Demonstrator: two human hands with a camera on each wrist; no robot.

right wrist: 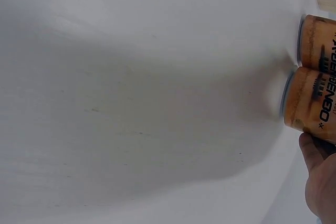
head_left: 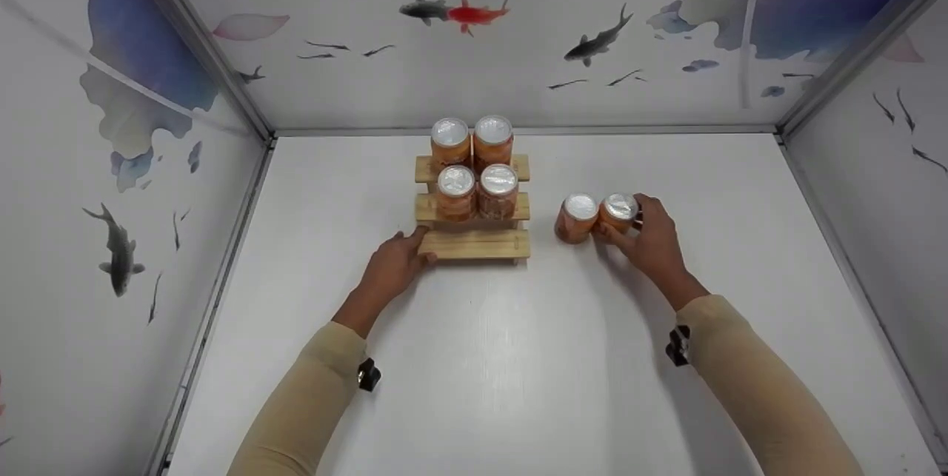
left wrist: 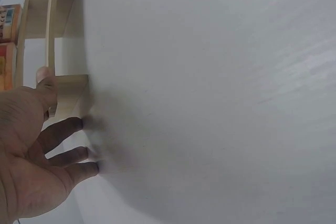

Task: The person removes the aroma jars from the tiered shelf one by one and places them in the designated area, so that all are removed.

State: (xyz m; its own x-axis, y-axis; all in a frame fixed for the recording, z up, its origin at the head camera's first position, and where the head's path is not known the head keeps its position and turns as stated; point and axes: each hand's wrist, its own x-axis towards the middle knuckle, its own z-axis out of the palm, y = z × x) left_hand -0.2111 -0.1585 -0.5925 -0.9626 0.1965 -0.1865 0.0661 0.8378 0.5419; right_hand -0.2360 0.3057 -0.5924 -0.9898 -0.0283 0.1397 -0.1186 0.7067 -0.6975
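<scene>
A three-step wooden rack [head_left: 474, 245] stands on the white table. My left hand [head_left: 391, 266] holds the left end of its lowest step. In the left wrist view the thumb of the left hand [left wrist: 23, 156] presses the step's edge, while the other fingers spread down toward the tabletop. To the right of the rack, my right hand [head_left: 656, 240] grips an orange can [head_left: 616, 215] with a silver lid between thumb and fingers. A second orange can [head_left: 575, 221] stands against it on the left. Dark lettering marks the held can [right wrist: 310, 100] in the right wrist view.
Two orange cans [head_left: 456, 198] [head_left: 498, 198] stand on the rack's middle step and two more [head_left: 450, 146] [head_left: 493, 144] on the top step. Close behind the rack rises a white back wall [head_left: 518, 91] painted with fish. A side wall [head_left: 148, 239] borders the table's left.
</scene>
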